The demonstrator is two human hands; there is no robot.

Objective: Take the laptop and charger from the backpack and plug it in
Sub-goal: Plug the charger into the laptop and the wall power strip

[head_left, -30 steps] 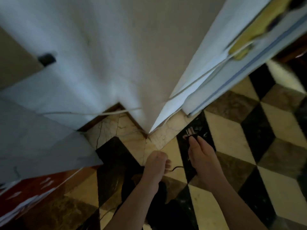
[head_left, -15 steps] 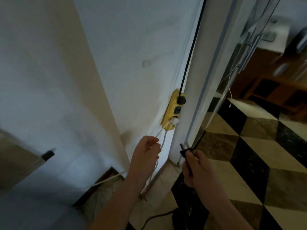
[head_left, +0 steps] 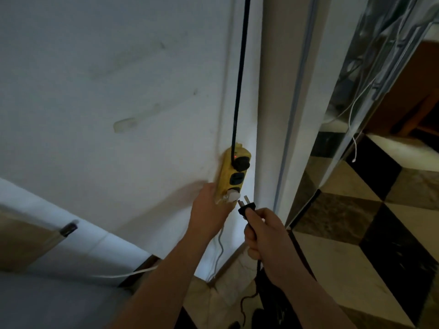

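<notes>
A yellow power strip (head_left: 231,173) is fixed upright on the white wall, with a red light at its top. A black plug (head_left: 242,163) fills its top socket, the middle socket (head_left: 236,179) is free, and a white plug (head_left: 232,195) sits in the bottom one. My left hand (head_left: 209,207) holds the strip's lower left side. My right hand (head_left: 263,231) grips the black charger plug (head_left: 245,206), prongs pointing up-left just below the strip. The charger's black cable (head_left: 257,271) hangs from my fist to the floor. The laptop and the backpack are out of view.
A thick black cord (head_left: 240,74) runs up the wall from the top plug. A white door frame (head_left: 285,115) stands right of the strip. Thin white cables (head_left: 219,248) hang below it. The checkered marble floor (head_left: 356,233) spreads to the right. A bed edge (head_left: 47,233) is lower left.
My view rose from the floor to the wall. My left hand moved up onto the power strip's lower side. My right hand lifted the charger plug from near the floor to just below the strip.
</notes>
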